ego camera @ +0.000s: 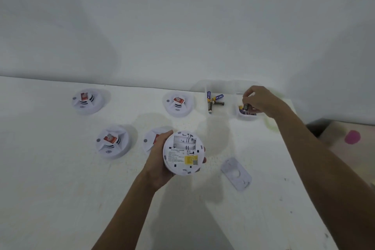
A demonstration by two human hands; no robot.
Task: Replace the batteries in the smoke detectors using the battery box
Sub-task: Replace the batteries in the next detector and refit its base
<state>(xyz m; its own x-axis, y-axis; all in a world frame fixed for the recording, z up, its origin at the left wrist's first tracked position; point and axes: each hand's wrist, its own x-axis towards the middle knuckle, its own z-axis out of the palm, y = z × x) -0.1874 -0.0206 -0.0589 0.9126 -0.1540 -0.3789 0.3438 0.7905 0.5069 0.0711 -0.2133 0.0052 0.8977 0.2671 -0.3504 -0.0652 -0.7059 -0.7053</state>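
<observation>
1. Held detector (183, 153): round, white, back side up, lifted over the table's front-centre. Battery bay uncovered, slots showing. Printed label + yellow sticker on the back.
2. L hand (158, 156): grips the detector from its left & underneath, fingers curled round the rim, tips showing at the right edge.
3. Cover plate (236, 173): flat, pale, oblong, lies on the table just R of the held detector, apart from it.
4. R hand (257, 100): stretched to the back-right of the table, fingers bunched downward, pinching a dark battery (246, 106) roughly upright at the mouth of the box.
5. Battery box (246, 116): small white tray w/ more cells inside, partly hidden by the R hand.
6. Loose batteries (213, 102): a few purple + dark ones in a heap, between the box and the back-centre detector (178, 103). Faint clear container walls seem to be around them; can't tell for sure.
7. Other units, all face up w/ red-and-white stickers: back-left detector (87, 100), front-left detector (112, 141), and a fourth detector (151, 140) half hidden behind the L hand.
8. Table (60, 189): white, scuffed, set against a white wall (182, 26).
9. Pink item (352, 137): blurred, beyond the table's R edge; can't tell what it is.
</observation>
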